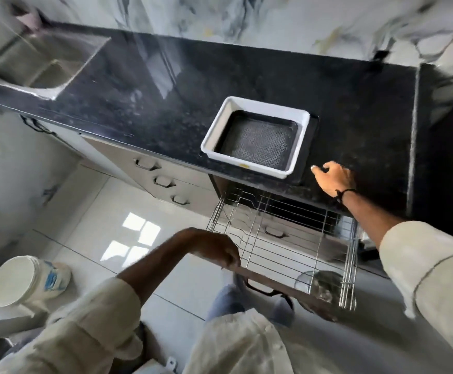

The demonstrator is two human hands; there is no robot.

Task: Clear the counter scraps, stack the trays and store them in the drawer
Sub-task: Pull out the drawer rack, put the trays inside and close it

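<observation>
A white tray (220,130) sits on a black tray (313,136) on the dark granite counter (166,103), and a black perforated tray (260,143) lies inside the white one. The stack stands near the counter's front edge. Below it a wire-basket drawer (287,247) is pulled out, with its brown front panel (279,286) toward me. My left hand (217,248) rests curled on the panel's top left edge. My right hand (333,178) hovers over the counter just right of the stack, fingers apart, holding nothing.
A steel sink (44,63) is set into the counter at far left. Shut drawers with dark handles (163,182) line the cabinet left of the open drawer. A white bucket (26,282) stands on the tiled floor at lower left. A glass item (319,284) lies in the basket's near right corner.
</observation>
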